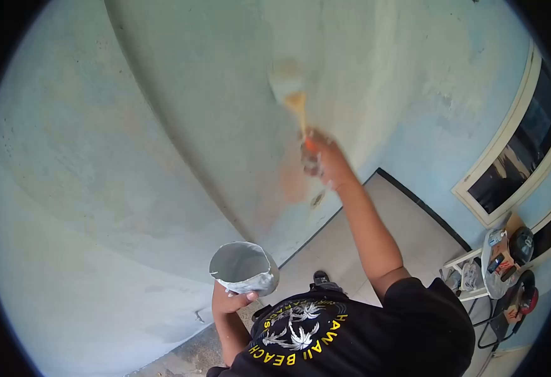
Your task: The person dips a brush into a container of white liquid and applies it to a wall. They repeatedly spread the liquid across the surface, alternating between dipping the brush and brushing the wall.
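Observation:
My right hand is raised in front of the wall and closed around the handle of a paintbrush. The brush's wide, pale head points up against the wall and is blurred by motion. Whitish smears show on my fingers. Lower down, my left hand grips a grey paint pot from below, thumb on its side. White paint coats the pot's outside and drips from its rim. Inside I see grey walls; how much paint it holds is hard to tell.
A raised ridge runs diagonally down the wall. Framed windows are at the right. Below them, a white stand carries boxes and small items, with a red-and-black tool and cable beside it. Tiled floor meets the wall.

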### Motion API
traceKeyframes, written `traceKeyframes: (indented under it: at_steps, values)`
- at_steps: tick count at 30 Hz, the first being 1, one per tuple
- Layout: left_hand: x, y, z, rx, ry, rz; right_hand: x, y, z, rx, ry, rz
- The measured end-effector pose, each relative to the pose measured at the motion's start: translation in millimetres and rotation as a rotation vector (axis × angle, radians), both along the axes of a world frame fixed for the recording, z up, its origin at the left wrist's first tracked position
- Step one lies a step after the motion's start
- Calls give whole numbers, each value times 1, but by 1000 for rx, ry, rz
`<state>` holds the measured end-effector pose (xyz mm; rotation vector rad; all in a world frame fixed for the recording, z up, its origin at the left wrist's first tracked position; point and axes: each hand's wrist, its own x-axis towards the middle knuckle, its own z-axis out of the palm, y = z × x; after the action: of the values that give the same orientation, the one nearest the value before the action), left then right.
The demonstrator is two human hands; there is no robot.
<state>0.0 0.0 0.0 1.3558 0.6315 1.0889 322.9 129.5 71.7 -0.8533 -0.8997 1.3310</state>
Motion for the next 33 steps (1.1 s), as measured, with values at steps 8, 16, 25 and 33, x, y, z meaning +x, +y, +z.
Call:
traceKeyframes:
  at_steps: [8,16,25,33]
  values:
    - [35,2,-13,-12,-133,34,4,-119,-307,-840,-45,150]
    - [53,-7,1,-86,-11,67,14,-204,-356,-621,-350,-208]
    - [129,-34,-5,119,204,240,117,-149,-118,1,-343,-260]
    - [246,-78,-20,167,213,391,257,-204,-1,387,-615,-86]
